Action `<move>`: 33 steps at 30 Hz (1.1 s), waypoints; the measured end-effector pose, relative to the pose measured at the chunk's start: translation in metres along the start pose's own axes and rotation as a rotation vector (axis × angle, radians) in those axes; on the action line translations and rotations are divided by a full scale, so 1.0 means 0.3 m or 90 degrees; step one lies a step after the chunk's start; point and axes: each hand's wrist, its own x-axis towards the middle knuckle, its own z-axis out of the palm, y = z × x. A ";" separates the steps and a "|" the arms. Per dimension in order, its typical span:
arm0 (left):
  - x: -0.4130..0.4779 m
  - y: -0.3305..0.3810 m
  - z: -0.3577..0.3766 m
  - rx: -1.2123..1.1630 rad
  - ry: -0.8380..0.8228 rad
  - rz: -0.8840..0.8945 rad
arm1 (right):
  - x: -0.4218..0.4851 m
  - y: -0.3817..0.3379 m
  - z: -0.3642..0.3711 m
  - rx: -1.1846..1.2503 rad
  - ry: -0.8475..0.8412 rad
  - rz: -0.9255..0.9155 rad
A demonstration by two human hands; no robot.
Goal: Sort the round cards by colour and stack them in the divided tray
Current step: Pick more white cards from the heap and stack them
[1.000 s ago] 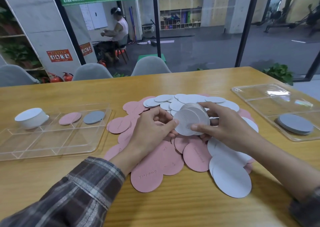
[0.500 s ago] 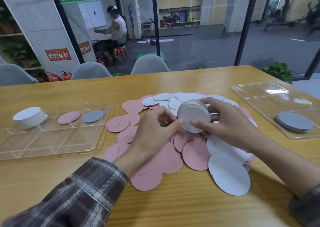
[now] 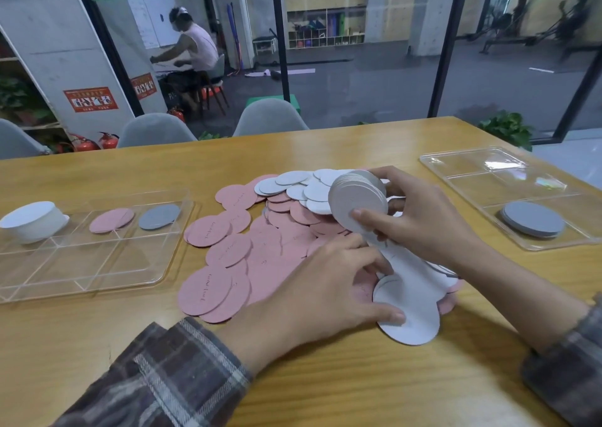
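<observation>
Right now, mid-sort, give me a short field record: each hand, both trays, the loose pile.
right hand: grips the held stack of white cards, tilted, above the pile
left hand: thumb and fingers on loose white cards at the pile's near side; pinch unclear
left tray: far row holds tall white stack, thin pink stack, thin grey stack, one compartment each
right tray: grey stack at its near end
loose pile: pink and white cards overlapping on the table, between the trays
</observation>
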 end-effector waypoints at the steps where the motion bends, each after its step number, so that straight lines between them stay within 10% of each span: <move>1: 0.002 -0.004 -0.008 -0.019 -0.010 -0.008 | 0.000 0.000 0.000 0.002 -0.002 0.000; 9: -0.004 -0.023 -0.063 -0.206 -0.007 -0.110 | 0.007 0.005 -0.008 0.013 -0.012 0.020; 20: 0.002 -0.114 -0.181 -0.200 0.261 -0.185 | -0.005 -0.014 -0.008 0.008 -0.057 0.037; 33: 0.017 -0.114 -0.145 -0.116 0.390 -0.027 | 0.003 -0.015 0.017 0.056 -0.138 0.018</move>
